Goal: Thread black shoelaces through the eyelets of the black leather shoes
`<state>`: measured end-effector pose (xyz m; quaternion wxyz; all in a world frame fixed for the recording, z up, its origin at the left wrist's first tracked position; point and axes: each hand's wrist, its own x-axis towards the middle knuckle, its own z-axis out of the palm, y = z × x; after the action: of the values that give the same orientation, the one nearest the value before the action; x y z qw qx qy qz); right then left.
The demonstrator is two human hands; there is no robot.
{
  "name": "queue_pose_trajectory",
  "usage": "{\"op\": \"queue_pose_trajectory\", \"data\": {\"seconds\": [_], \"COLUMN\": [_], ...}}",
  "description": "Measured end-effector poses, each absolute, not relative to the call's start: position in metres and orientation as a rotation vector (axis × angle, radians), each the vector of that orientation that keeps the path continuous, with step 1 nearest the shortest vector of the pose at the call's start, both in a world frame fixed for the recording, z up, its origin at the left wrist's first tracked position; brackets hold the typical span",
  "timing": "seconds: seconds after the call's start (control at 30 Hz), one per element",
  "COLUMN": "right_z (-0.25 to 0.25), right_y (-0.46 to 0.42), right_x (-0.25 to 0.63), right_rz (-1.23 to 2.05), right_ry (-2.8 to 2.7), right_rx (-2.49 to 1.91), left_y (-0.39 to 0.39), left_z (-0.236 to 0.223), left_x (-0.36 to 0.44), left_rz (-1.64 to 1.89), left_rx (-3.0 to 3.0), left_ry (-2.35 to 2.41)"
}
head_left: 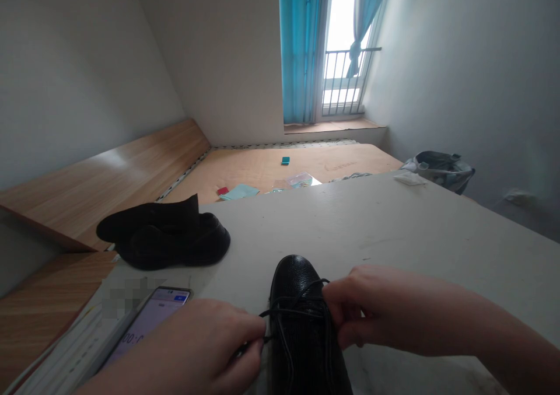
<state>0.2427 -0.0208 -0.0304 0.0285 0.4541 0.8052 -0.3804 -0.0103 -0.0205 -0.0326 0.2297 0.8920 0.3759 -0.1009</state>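
A black leather lace-up shoe [301, 272] lies toe away from me on the white table [385, 231], with loose black laces across its upper. My left hand [223, 336] is at the shoe's left side, fingers closed on a shoelace [265, 313] that runs over to the eyelets. On the right side, my right hand [363, 307] pinches at the shoe's edge, where a lace loop goes into its fingertips. The lower end of the shoe is cut off by the frame.
Other black footwear [170, 237] lies at the table's left. A lit phone [153, 316] rests at the left edge, partly behind my left forearm. A small white packet [409, 178] lies at the far right corner, near a fabric bag [444, 170]. Beyond is a bed board [245, 164] with small items.
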Motion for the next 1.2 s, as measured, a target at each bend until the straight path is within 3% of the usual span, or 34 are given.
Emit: {"op": "queue_pose_trajectory", "data": {"seconds": [0.23,0.5,0.8,1.07,1.2], "right_z": [-0.030,-0.037,-0.060,-0.051,-0.051], "right_y": [-0.018,-0.009,0.012,0.001,0.001], "right_x": [0.241,0.245,0.244,0.243,0.240], "right_rz": [-1.157,-1.210,-1.646,-1.402,-1.432], "right_ry": [2.534,2.643,2.537,2.772,2.787], "right_rx": [1.448,1.234,1.090,0.991,0.953], "left_y": [-0.021,-0.020,-0.022,-0.040,-0.043], "left_z": [-0.039,-0.045,-0.047,-0.044,-0.048], "left_x": [-0.003,-0.012,-0.007,0.011,0.017], "left_rz": [-0.258,0.013,0.134,0.041,-0.065], "left_rx": [2.360,2.344,2.508,2.601,2.622], "left_ry": [1.091,1.204,0.958,1.167,1.235]}}
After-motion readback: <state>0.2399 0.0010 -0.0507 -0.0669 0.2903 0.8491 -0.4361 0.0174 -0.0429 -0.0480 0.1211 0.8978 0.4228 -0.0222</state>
